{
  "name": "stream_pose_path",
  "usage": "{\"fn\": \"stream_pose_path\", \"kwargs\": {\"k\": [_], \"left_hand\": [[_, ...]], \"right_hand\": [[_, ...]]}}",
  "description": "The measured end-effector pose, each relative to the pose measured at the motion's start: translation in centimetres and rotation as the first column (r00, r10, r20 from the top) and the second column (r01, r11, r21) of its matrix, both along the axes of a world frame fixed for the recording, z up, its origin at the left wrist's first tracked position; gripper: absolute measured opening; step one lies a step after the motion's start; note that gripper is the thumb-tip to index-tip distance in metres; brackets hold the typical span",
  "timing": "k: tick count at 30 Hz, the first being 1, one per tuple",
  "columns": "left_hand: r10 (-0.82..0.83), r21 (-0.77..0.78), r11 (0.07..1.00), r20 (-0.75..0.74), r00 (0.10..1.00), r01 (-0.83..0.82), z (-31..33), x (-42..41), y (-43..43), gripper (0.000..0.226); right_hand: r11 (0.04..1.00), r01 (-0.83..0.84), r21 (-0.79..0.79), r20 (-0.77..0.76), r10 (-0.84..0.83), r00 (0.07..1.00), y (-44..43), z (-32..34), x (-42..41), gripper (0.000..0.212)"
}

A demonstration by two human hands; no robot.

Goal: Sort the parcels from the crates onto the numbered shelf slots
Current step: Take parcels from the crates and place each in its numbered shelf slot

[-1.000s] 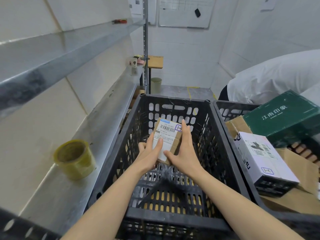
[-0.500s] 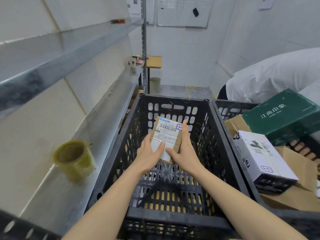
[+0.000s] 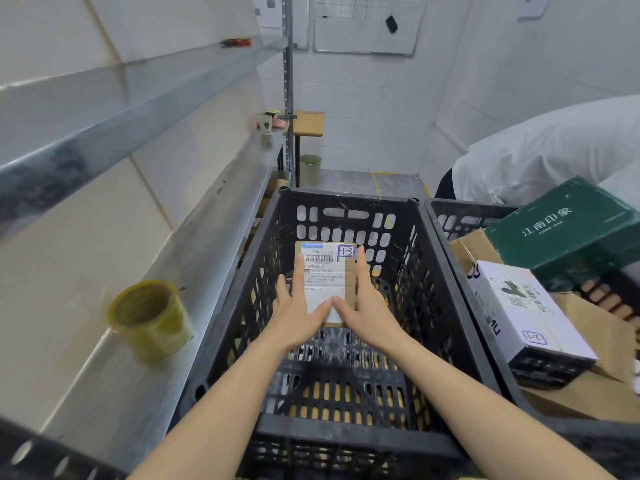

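In the centre of the frame, a worker holds a small brown parcel [image 3: 327,271] upright inside the black crate [image 3: 346,202], label facing up and a boxed, handwritten mark that looks like 13 in its upper right corner. The left hand [image 3: 298,313] and right hand [image 3: 363,306] clasp it from either side: the two thumbs press on the lower part of the label and nearly meet, and the forefingers lie straight along the side edges. The remaining fingers are mostly hidden behind the cardboard. The hold looks light and low on the package, so a quick lift could let it tip forward and drop back onto the crate floor, or clip the crate's far wall. The scrawled mark is small and could be misread, sending the parcel to the wrong slot. No slot numbers are legible on the metal shelf [image 3: 207,254] along the left of the frame. A roll of yellow tape [image 3: 150,318] stands on that shelf at lower left and could be knocked off by a careless swing. At right, a second crate [image 3: 460,209] is heaped with boxes awaiting sorting.
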State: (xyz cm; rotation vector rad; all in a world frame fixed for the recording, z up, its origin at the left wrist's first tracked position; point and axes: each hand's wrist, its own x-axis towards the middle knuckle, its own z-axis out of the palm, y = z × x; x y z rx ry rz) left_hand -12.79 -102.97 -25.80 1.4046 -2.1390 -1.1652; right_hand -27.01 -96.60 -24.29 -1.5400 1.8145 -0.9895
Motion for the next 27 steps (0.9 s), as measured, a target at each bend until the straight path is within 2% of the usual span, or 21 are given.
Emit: {"fn": "stream_pose_path", "kwargs": {"k": [12,19,27], "left_hand": [[-0.15,-0.121,0.98,0.049,0.987,0.155,-0.23,0.4,0.22,0.109],[-0.144,-0.094,0.985,-0.022,0.989,0.142,-0.44,0.54,0.15,0.119],[-0.1,-0.13,0.987,-0.021,0.995,0.097,-0.01,0.4,0.31,0.119]], "right_hand": [[1.0,-0.001,0.014,-0.017,0.001,1.0,0.05,-0.04,-0.04,0.097],[0.999,-0.002,0.04,-0.018,0.003,1.0,0.26,0.36,0.24,0.098],[0.998,0.019,0.052,-0.018,-0.019,1.0,0.23,0.46,0.19,0.1]]}}
